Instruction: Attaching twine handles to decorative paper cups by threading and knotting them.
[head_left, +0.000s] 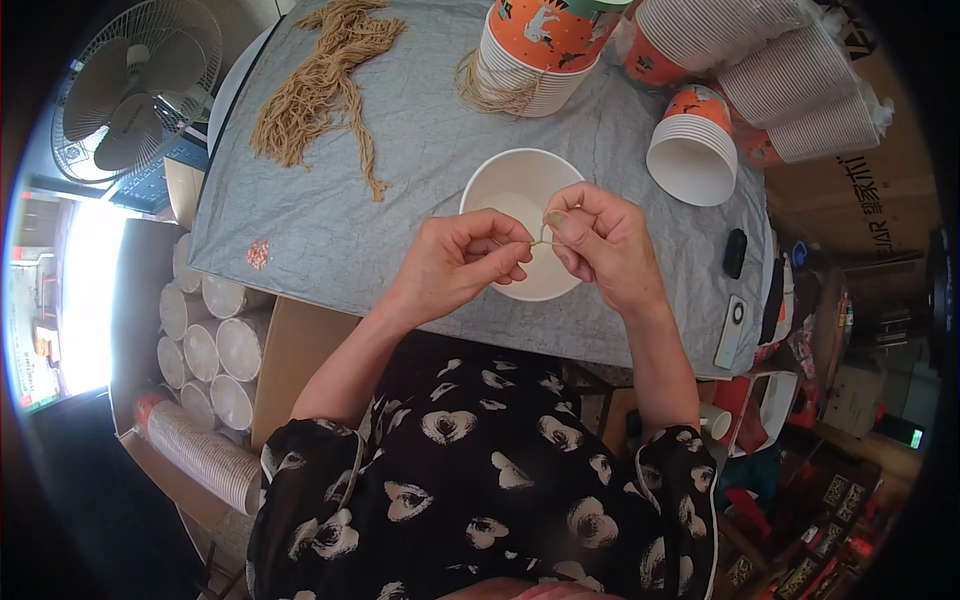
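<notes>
Over the grey-covered counter (400, 150), directly above the white paper bowl (510, 185), a short tan string (541, 238) is held pinched between left hand (462, 262) and right hand (600, 245) fingers; tension is best kept even, fingertips close together.

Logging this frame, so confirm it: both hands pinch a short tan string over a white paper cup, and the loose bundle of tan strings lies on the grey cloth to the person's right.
One detail is wrong. The bundle of tan strings lies to the person's left, not right, on the grey cloth. The head view shows it. The left hand and right hand do pinch a short tan string over the white paper cup.
</notes>
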